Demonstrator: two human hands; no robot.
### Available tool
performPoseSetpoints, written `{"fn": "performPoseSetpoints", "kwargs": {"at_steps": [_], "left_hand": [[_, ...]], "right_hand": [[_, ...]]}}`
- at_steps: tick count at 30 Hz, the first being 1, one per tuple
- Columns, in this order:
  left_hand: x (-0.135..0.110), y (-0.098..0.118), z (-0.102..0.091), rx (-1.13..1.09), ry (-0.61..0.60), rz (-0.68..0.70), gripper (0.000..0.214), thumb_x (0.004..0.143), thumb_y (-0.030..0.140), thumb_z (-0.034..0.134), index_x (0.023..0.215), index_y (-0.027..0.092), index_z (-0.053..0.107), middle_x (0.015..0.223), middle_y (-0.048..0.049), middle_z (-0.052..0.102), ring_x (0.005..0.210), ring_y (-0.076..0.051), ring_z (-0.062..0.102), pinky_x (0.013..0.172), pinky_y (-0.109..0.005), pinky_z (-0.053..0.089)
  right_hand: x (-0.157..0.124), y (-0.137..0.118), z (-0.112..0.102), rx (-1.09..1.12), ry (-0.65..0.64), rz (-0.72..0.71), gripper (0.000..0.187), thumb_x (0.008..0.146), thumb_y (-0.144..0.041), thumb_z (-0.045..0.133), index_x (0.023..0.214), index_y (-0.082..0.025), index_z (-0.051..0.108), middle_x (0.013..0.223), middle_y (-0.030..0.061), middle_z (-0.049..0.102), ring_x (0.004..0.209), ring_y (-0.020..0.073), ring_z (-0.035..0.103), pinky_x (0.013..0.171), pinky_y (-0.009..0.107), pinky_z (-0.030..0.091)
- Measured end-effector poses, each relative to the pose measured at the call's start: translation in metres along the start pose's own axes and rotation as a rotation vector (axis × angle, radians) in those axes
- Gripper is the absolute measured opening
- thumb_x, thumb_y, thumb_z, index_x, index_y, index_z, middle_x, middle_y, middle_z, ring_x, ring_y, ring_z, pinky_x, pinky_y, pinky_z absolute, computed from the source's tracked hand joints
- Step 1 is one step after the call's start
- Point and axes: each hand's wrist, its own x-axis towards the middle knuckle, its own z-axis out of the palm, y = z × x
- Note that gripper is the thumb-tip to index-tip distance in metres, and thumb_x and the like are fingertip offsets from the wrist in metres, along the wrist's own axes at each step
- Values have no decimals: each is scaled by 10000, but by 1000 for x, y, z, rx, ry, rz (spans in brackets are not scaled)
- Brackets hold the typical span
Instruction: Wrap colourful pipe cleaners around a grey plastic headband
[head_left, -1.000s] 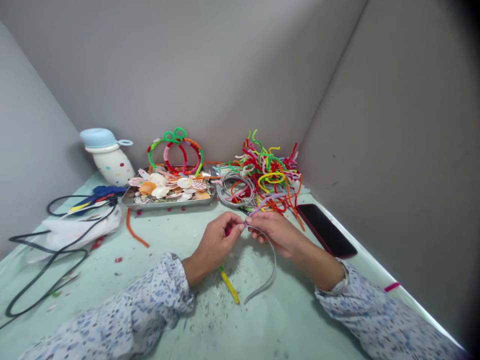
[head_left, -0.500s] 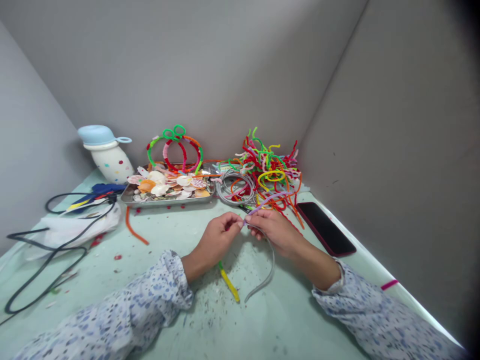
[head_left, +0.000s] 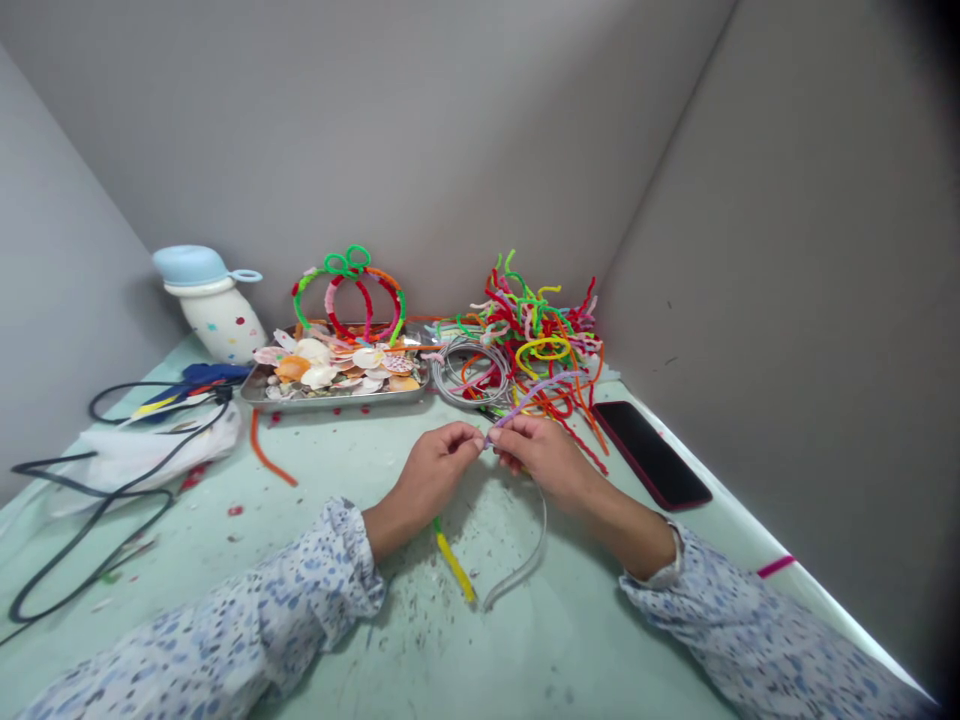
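Observation:
My left hand [head_left: 439, 472] is closed in a pinch, its thumb and forefinger at the near end of a purple pipe cleaner [head_left: 529, 398]. Fingertip to fingertip with it, my right hand [head_left: 551, 455] pinches the same pipe cleaner, whose free end slants up to the right. A thin grey wire [head_left: 541, 545] curves down from beneath my right hand toward the table. Below my left hand sticks out a strip wrapped in yellow and green [head_left: 455, 568]; its upper part is hidden behind the hand. The exact join between wire and pipe cleaner is covered by my fingers.
Behind my hands lie a coil of grey wire [head_left: 448, 385] and a heap of coloured pipe cleaners [head_left: 536, 325]. A metal tray [head_left: 337, 403] holds shells, with pipe-cleaner rings [head_left: 403, 300] behind. A bottle [head_left: 221, 325] and black cable [head_left: 56, 570] are left, a phone [head_left: 652, 455] right.
Both hands stay together in nearly the same place, still pinching. The grey wire's free end has shifted slightly left, closer to the yellow strip's tip.

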Motion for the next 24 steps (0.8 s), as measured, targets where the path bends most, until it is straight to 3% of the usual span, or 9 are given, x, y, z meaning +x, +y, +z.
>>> {"fn": "performPoseSetpoints", "kwargs": {"at_steps": [6,16,24], "left_hand": [[1,-1,-1,-25,25,-47,183,792,313,520,777,148,598,502,66,411,462,-75,339,466,-203,258],[0,2,0,3,30,-68,191,775,316,512,771,154,614,475,67,393,442,-78,331,445,-203,238],[0,-2,0,26,33,-61,227,789,353,501,794,156,615,478,68,400,436,-79,325,458,-213,243]], "right_hand": [[3,1,-5,1,-78,30,198,742,-294,621,838,-123,654,628,5,603,523,93,513,501,219,391],[2,-1,-3,-142,-9,10,185,746,-278,618,831,-123,675,629,10,612,528,97,514,511,222,394],[-2,0,-2,-346,51,-163,196,787,-326,587,794,-154,681,681,23,637,596,130,534,562,248,405]]}}
